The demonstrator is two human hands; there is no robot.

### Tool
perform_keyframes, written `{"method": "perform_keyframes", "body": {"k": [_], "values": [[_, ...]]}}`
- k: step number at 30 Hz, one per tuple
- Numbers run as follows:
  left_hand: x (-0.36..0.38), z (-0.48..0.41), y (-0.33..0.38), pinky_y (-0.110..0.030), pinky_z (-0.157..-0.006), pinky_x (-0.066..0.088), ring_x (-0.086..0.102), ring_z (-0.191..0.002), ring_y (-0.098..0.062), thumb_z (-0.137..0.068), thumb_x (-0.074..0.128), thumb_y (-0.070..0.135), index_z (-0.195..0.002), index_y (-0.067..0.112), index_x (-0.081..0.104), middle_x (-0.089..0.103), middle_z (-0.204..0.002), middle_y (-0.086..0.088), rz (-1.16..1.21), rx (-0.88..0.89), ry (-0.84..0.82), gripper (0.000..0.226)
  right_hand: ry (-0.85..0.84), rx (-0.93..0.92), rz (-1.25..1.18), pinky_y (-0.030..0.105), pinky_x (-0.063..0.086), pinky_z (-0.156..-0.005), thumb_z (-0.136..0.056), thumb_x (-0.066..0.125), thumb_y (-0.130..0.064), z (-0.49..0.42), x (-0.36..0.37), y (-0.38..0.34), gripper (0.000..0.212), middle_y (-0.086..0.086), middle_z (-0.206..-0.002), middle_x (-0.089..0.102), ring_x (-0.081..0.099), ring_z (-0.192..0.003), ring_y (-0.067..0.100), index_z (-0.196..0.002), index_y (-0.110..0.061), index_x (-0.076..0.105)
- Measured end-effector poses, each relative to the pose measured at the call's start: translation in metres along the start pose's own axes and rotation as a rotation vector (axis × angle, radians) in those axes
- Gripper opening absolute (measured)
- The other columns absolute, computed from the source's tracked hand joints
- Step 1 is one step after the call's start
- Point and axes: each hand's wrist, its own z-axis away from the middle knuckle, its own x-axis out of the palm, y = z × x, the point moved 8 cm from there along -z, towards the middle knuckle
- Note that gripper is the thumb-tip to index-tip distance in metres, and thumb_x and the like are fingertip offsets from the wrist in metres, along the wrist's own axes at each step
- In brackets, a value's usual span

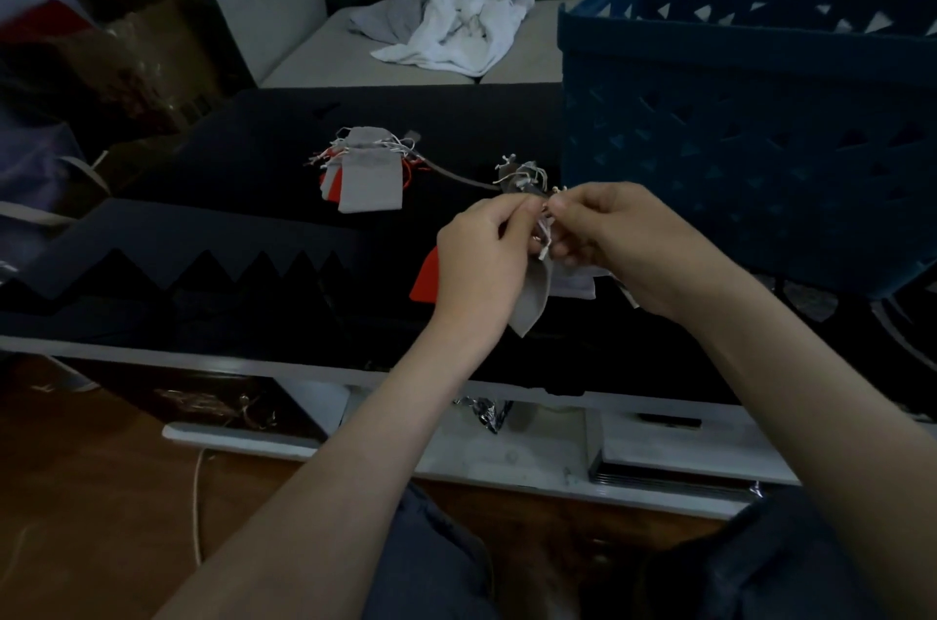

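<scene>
Dark cloth covers the desk, with a blue basket at right and a stack of grey pouches above centre. At centre, the left hand and right hand each have a grip pinched on the strings of a grey pouch hanging between them.

My left hand and right hand cover the mouth of the grey pouch, so I can't tell how its strings sit, most of a red pouch lies hidden behind my left hand, and the blue basket runs off the right edge.
</scene>
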Motion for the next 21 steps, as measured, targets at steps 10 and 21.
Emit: {"method": "perform_keyframes", "body": {"k": [10,21], "values": [[0.004,0.000,0.004,-0.003,-0.069,0.037,0.057,-0.073,0.002,-0.095,0.055,0.015,-0.097,0.013,0.074,0.068,-0.085,0.000,-0.059,0.060,-0.009,0.019,0.046,0.143,-0.114,0.021,0.045,-0.054,-0.093,0.058,-0.017,-0.001,-0.006,0.012,0.019,0.004,-0.063,0.059,0.053,-0.055,0.011,-0.078,-0.007,0.064],[0.010,0.000,-0.022,-0.013,-0.058,0.043,0.055,-0.058,0.000,-0.094,0.056,0.014,-0.081,0.012,0.071,0.062,-0.062,0.008,0.286,-0.279,-0.149,0.020,0.156,-0.227,0.269,0.011,0.041,-0.059,-0.086,0.066,-0.026,0.006,-0.005,-0.020,0.019,-0.002,-0.072,0.059,0.051,-0.062,0.000,-0.091,-0.009,0.061]]}}
